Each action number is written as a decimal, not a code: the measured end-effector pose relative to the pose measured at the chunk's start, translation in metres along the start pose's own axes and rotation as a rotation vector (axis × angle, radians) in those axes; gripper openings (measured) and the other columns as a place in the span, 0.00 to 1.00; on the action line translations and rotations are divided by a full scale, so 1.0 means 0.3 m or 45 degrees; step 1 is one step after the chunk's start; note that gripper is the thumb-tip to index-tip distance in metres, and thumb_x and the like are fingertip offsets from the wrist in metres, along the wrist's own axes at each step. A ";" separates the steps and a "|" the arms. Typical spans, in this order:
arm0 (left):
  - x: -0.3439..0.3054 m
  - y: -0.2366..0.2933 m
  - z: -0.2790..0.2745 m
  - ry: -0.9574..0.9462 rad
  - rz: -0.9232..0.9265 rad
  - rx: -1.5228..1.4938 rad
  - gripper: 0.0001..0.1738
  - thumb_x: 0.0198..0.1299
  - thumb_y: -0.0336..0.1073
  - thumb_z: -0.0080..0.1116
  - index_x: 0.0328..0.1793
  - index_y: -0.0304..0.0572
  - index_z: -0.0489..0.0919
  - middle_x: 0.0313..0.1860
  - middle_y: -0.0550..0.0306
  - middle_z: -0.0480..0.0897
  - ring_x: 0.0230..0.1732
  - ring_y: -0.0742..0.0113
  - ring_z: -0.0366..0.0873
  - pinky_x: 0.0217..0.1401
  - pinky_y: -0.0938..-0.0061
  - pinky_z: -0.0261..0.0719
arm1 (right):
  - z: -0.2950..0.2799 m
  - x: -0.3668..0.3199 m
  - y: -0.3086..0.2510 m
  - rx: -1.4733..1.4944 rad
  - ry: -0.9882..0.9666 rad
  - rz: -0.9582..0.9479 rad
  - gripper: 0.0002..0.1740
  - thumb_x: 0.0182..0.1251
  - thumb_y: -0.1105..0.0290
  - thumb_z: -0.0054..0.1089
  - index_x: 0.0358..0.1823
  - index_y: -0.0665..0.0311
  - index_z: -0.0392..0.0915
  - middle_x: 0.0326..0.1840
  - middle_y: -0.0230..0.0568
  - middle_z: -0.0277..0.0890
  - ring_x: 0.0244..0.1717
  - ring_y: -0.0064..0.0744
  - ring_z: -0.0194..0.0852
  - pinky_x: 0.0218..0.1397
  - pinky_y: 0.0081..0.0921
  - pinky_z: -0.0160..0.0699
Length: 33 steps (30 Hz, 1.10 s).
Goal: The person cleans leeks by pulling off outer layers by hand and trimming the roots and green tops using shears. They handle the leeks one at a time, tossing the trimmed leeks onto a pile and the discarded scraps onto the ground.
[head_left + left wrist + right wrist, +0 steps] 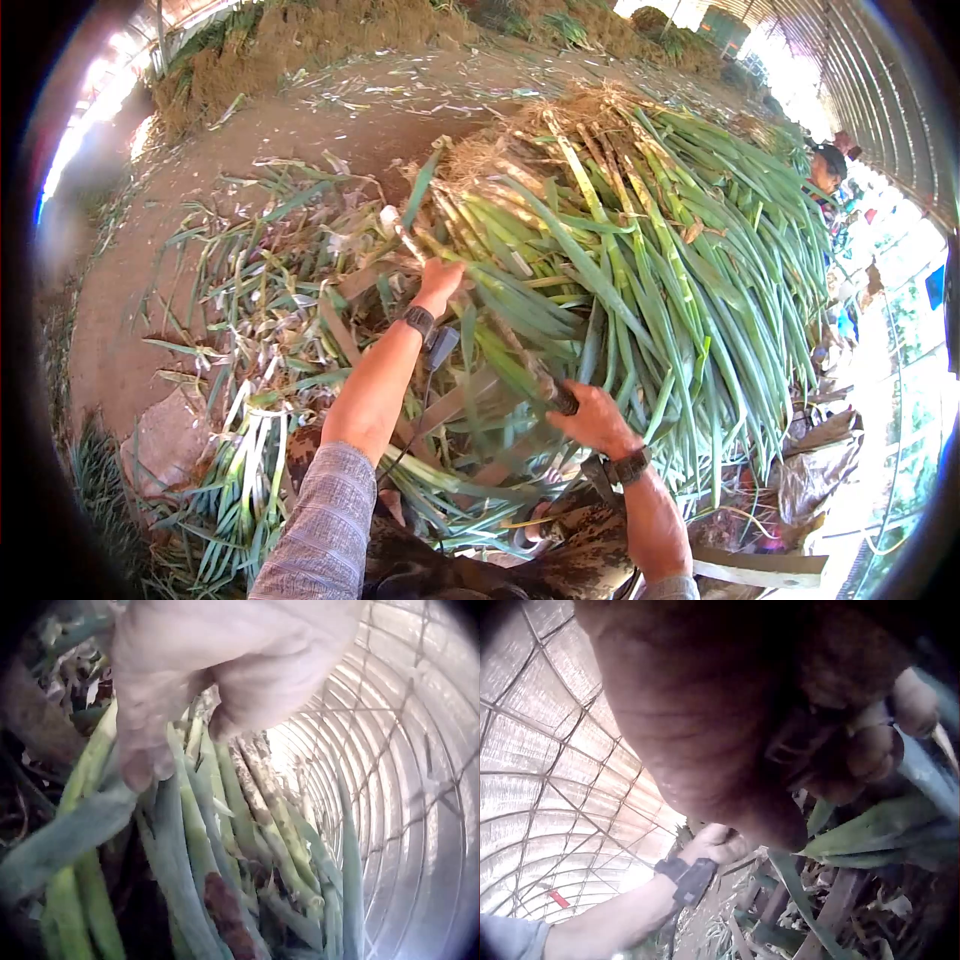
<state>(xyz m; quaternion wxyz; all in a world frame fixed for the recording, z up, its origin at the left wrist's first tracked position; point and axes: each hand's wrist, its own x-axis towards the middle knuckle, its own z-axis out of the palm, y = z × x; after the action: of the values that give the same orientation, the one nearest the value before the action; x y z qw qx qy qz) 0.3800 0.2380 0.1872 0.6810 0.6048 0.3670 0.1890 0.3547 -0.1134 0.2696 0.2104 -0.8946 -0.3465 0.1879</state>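
Note:
In the head view my left hand [440, 283] grips a long green onion [405, 238], whose white root end sticks out past the fist toward the upper left. Its green leaves trail down toward my right hand [594, 418]. That hand has its fingers curled around a dark, handle-like object [566, 400], mostly covered by the palm; I cannot tell what it is. Beside both hands lies a big heap of green onions [690, 270], rooty ends up and leaves fanning right. The left wrist view shows green leaves [195, 847] hanging below the left hand [232, 667].
Stripped leaves and peelings [270, 260] cover the ground to the left. A flat stone-like slab [168, 440] lies at lower left. Another person [828, 170] is beyond the heap at right. A ribbed tunnel roof [870, 90] arches overhead.

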 end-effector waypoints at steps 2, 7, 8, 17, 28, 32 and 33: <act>0.085 -0.014 0.014 -0.157 -0.269 -0.179 0.39 0.71 0.36 0.58 0.80 0.29 0.50 0.60 0.39 0.75 0.39 0.50 0.86 0.26 0.56 0.85 | -0.028 -0.022 -0.005 0.022 0.003 0.033 0.32 0.55 0.55 0.70 0.59 0.66 0.79 0.45 0.58 0.84 0.48 0.57 0.83 0.54 0.43 0.82; 0.228 -0.082 0.102 0.124 -0.271 -0.151 0.13 0.68 0.36 0.63 0.43 0.28 0.79 0.40 0.43 0.80 0.27 0.56 0.83 0.18 0.57 0.74 | -0.054 -0.044 0.004 0.157 0.086 -0.022 0.30 0.54 0.59 0.72 0.56 0.69 0.78 0.39 0.58 0.83 0.42 0.54 0.84 0.47 0.40 0.82; 0.269 -0.142 0.111 0.168 -0.125 -0.165 0.16 0.65 0.37 0.66 0.32 0.31 0.75 0.30 0.48 0.77 0.22 0.59 0.74 0.19 0.56 0.67 | -0.041 -0.042 0.033 0.149 0.098 -0.020 0.31 0.54 0.59 0.72 0.57 0.69 0.78 0.38 0.58 0.83 0.41 0.55 0.85 0.46 0.40 0.82; 0.146 -0.030 0.068 0.722 0.008 -0.640 0.25 0.50 0.39 0.75 0.48 0.33 0.75 0.40 0.47 0.77 0.40 0.53 0.78 0.54 0.49 0.82 | -0.082 -0.054 0.001 0.196 0.170 -0.078 0.30 0.56 0.58 0.70 0.57 0.66 0.79 0.39 0.58 0.84 0.42 0.57 0.85 0.48 0.44 0.83; -0.213 0.689 -0.824 0.347 0.785 -0.452 0.17 0.66 0.49 0.60 0.47 0.43 0.77 0.37 0.59 0.79 0.38 0.65 0.80 0.41 0.66 0.82 | -0.133 -0.128 -0.002 0.313 0.303 -0.157 0.26 0.57 0.58 0.69 0.51 0.68 0.80 0.34 0.56 0.82 0.36 0.56 0.82 0.44 0.43 0.79; -0.363 0.645 -0.797 -0.068 0.678 -0.533 0.16 0.72 0.51 0.56 0.51 0.47 0.78 0.39 0.63 0.79 0.43 0.71 0.79 0.47 0.69 0.81 | -0.095 -0.111 -0.046 0.378 0.375 -0.239 0.24 0.57 0.58 0.69 0.51 0.66 0.79 0.33 0.55 0.82 0.36 0.57 0.82 0.43 0.44 0.80; -0.362 0.582 -0.759 -0.186 0.648 -0.565 0.16 0.73 0.51 0.55 0.52 0.49 0.78 0.40 0.64 0.79 0.44 0.72 0.78 0.48 0.70 0.80 | -0.111 -0.120 -0.091 0.302 0.368 -0.253 0.23 0.57 0.58 0.69 0.50 0.65 0.79 0.32 0.55 0.82 0.36 0.58 0.83 0.42 0.44 0.80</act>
<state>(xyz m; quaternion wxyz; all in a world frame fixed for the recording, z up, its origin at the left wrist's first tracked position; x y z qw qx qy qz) 0.1751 0.3522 0.3850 0.7515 0.5260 0.1044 0.3842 0.3312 -0.1284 0.3182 0.3791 -0.8428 -0.3747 0.0753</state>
